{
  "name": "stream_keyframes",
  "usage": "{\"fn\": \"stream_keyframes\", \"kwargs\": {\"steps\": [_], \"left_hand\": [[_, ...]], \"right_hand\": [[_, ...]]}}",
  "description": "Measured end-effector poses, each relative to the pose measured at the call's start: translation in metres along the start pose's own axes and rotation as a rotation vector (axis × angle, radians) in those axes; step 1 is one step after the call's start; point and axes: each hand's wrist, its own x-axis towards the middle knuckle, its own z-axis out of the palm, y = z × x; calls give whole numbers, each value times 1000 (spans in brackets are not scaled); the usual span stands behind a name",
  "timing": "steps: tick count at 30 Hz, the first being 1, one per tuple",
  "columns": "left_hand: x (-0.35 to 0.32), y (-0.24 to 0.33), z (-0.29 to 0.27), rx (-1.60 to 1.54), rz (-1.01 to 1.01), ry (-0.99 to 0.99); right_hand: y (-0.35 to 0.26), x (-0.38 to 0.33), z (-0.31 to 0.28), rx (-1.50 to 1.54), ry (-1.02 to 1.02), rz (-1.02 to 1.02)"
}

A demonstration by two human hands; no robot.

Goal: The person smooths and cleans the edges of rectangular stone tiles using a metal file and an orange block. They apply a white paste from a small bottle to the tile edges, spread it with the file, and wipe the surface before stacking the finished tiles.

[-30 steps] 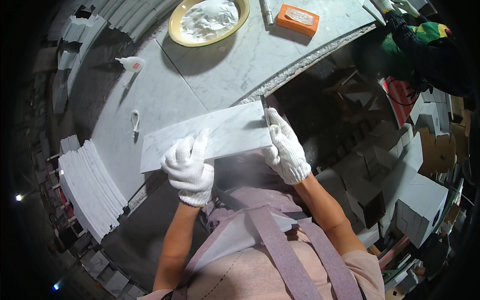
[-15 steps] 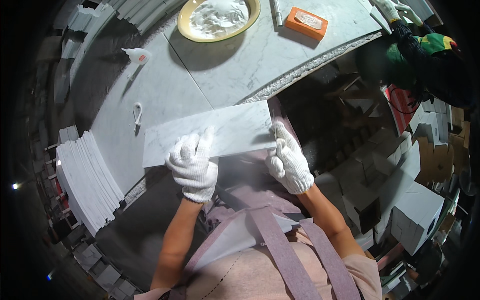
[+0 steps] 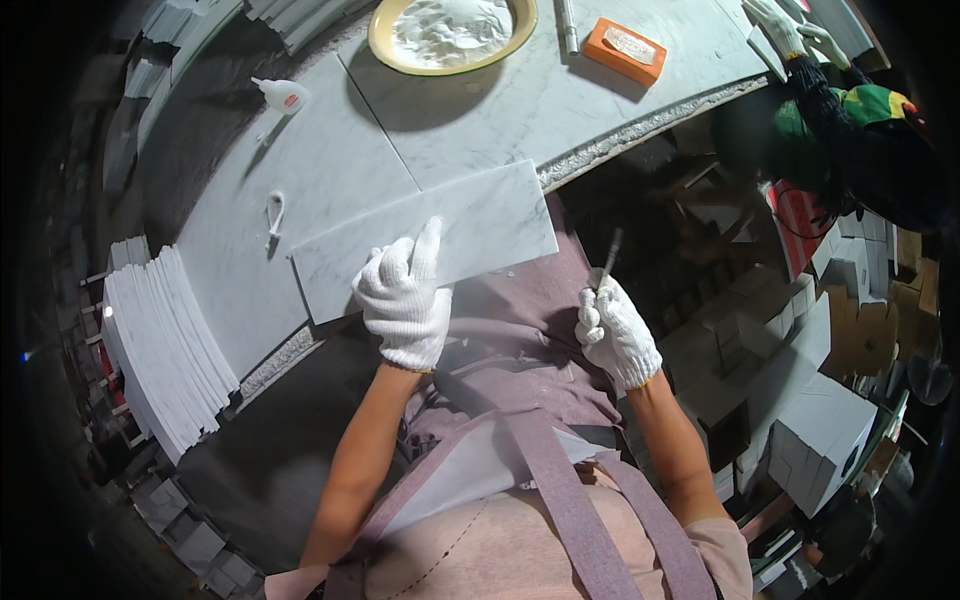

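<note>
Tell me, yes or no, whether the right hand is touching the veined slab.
No: the right hand, holding a thin tool, sits visibly apart from the veined slab.

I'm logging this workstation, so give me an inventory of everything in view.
Rectangular veined marble tile: one, pale grey, centre
Slim tool: one, grey, right of tile
Marble bench top: one, pale grey, beyond tile
Round bowl: one, yellow, top, holding white contents
Slim cylinder: one, silvery, right of bowl
Rectangular block: one, orange, right of cylinder
Nozzled squeeze bottle: one, white, bench's left
Looped strip: one, white, below bottle
Stacked flat slabs: many, white, left and upper left
Cartons: several, white and brown, right
Other person: at least one, dark and green clothing, upper right
Apron: one, mauve, lower centre
Left hand: one, white glove, gripping tile
Right hand: one, white glove, gripping tool
</note>
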Motion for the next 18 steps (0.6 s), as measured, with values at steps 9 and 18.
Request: {"fn": "stream_keyframes", "kwargs": {"steps": [9,18], "left_hand": [[24,-5,-9,-62,151,153],[30,-7,-18,-104,153,-11]], "right_hand": [[4,59,29,-43,-51,-136],[-24,27,46,-623,276,-434]]}}
